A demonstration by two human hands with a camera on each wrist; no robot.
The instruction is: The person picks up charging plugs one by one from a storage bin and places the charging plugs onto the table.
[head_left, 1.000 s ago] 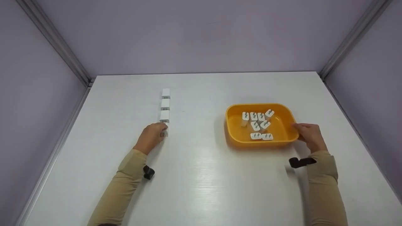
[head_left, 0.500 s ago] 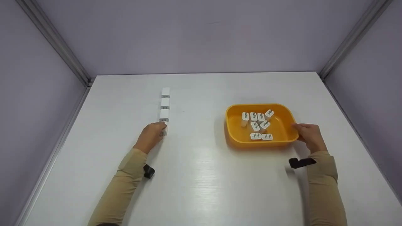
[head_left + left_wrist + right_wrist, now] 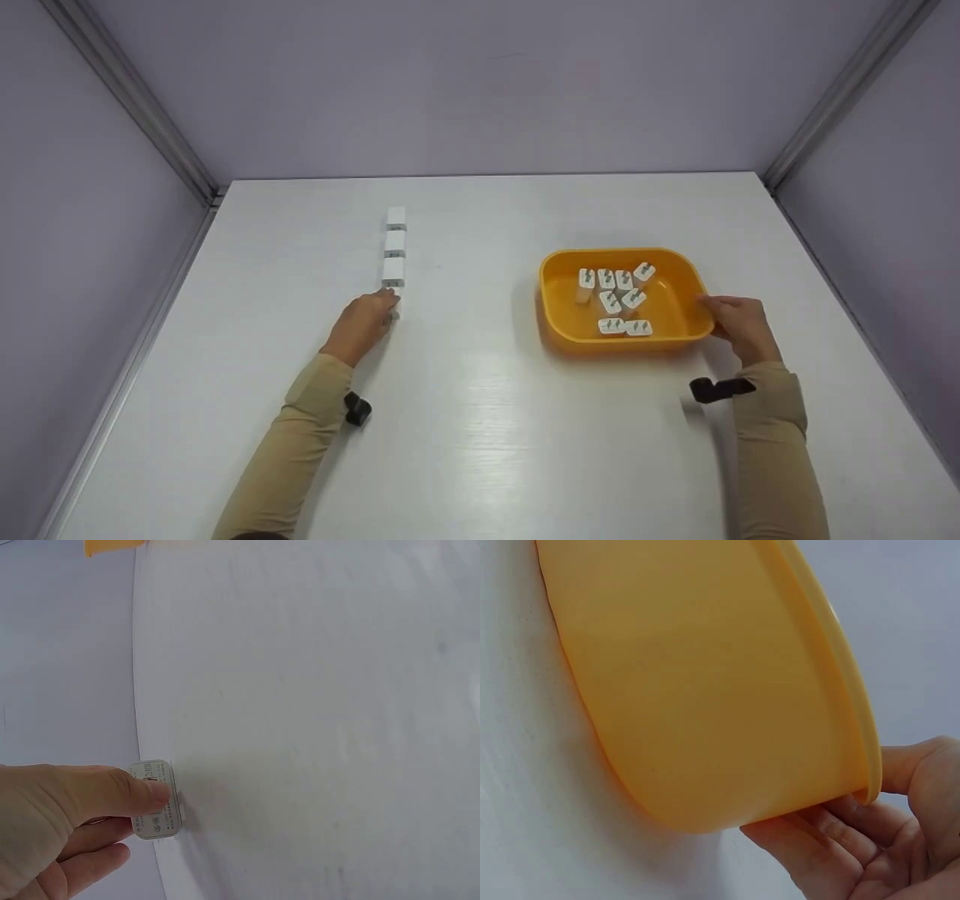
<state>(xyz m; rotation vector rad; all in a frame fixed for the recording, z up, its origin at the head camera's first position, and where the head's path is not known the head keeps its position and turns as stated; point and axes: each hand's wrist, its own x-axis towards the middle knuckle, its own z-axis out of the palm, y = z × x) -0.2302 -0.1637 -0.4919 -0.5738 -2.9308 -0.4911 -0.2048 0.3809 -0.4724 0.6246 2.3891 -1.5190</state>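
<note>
My left hand [image 3: 360, 322] pinches a small white plug-in charger [image 3: 156, 825] between thumb and fingers; its face with fine print shows in the left wrist view. That charger is the nearest in a straight row of white chargers [image 3: 394, 270] on the left half of the table, with three others beyond it. On the right, my right hand [image 3: 741, 326] grips the rim of a yellow plastic basket [image 3: 679, 311], thumb over the edge and fingers under it. Several white chargers [image 3: 606, 279] stand in the basket, most with metal prongs up.
The white tabletop [image 3: 480, 420] is bordered by a pale wall [image 3: 480, 90] at the back and by side panels. In the left wrist view, an edge of the yellow basket [image 3: 112, 546] shows at the top.
The row of chargers has slid slightly away from me, with the left hand still pinching the nearest one. The right hand and basket look unmoved.
</note>
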